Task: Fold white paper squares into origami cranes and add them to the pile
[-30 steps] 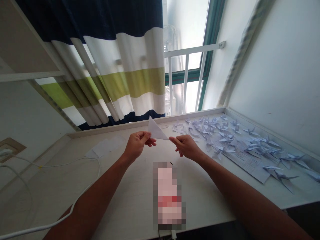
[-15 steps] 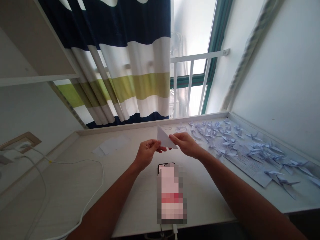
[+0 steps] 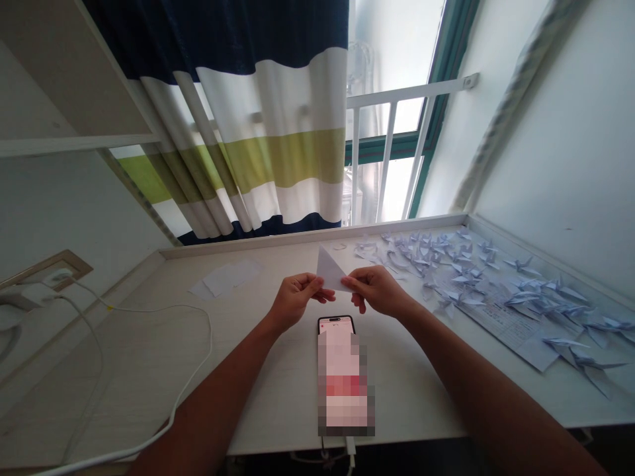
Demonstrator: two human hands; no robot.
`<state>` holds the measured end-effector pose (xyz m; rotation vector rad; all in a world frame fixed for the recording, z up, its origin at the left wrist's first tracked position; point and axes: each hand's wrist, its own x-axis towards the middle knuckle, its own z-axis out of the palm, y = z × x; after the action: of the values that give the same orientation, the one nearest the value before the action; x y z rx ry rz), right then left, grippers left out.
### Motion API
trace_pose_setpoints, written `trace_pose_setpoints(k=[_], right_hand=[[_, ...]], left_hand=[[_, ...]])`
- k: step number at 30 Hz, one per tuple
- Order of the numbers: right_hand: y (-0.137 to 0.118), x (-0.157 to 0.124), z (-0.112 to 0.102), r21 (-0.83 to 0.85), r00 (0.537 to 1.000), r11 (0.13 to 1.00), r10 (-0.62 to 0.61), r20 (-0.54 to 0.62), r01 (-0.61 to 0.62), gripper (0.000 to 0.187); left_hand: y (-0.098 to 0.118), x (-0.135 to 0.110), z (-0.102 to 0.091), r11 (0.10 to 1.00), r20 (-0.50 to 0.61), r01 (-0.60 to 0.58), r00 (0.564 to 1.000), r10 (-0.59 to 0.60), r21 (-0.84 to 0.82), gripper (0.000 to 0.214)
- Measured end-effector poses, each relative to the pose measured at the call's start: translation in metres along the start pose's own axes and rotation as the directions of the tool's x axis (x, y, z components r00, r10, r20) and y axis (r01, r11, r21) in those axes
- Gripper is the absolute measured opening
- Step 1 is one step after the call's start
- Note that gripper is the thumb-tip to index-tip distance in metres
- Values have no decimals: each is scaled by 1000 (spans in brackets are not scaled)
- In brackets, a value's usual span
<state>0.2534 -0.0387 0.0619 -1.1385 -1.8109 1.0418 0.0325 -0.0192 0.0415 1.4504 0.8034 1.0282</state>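
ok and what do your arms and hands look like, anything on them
The left arm and right arm are bare, with no sleeves in view. The left hand and right hand wear no gloves, and neither wrist shows a watch or band. Any rings are too small to tell.

One camera, worn on the person's head, faces forward and down across the desk [image 3: 133,350]. It sits close: the left hand [image 3: 297,301] and right hand [image 3: 380,291] are just ahead, low and central. Wide framing also reaches the curtain [image 3: 268,152] and window [image 3: 397,125] beyond.
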Motion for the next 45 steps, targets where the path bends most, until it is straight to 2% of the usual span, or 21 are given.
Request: trace_pose_setpoints(k=[4, 9, 13, 14, 16, 19, 22, 28, 32, 34, 40, 45], right_hand=[[4, 1, 0, -59, 997, 998, -24, -67, 20, 51], [6, 1, 1, -149, 985, 984, -117, -127, 98, 38], [10, 1, 8, -191, 949, 949, -280, -147, 251, 74], [11, 1, 10, -215, 941, 937, -308, -140, 275, 76], [13, 1, 12, -250, 938, 924, -326, -117, 290, 64], [14, 1, 14, -243, 948, 934, -297, -116, 263, 33], [13, 1, 16, -187, 954, 960, -241, -177, 208, 22], [10, 5, 20, 153, 968, 977, -112, -222, 149, 21], [10, 7, 13, 327, 954, 936, -24, -298, 126, 21], [11, 8, 10, 390, 957, 914, 10, -290, 108, 23], [15, 9, 7, 412, 971, 909, 31, -237, 71, 32], [19, 10, 5, 427, 976, 903, 42, -212, 54, 23]], left_hand=[[1, -1, 1, 1000, -5, 1, 1000, -1, 4, 46], [1, -2, 4, 1000, -33, -1, 999, 1, 20, 45], [2, -3, 5, 1000, -89, -14, 996, 16, 18, 41], [2, -3, 5, 1000, -99, -19, 995, 21, 14, 41], [4, -3, 4, 1000, -96, -31, 995, 31, 3, 41], [4, -4, 3, 998, -61, -56, 997, 54, -30, 40], [1, -4, 1, 996, -42, -75, 996, 73, -48, 39], [-2, 1, -6, 991, -53, -118, 991, 121, 56, 37], [-2, 4, -8, 998, -104, -44, 993, 48, 39, 40], [-2, 5, -9, 1000, -105, -21, 994, 23, 19, 42], [0, 3, -9, 999, -59, -45, 997, 46, 16, 41], [3, 3, -11, 997, -98, -72, 993, 69, -21, 33]])
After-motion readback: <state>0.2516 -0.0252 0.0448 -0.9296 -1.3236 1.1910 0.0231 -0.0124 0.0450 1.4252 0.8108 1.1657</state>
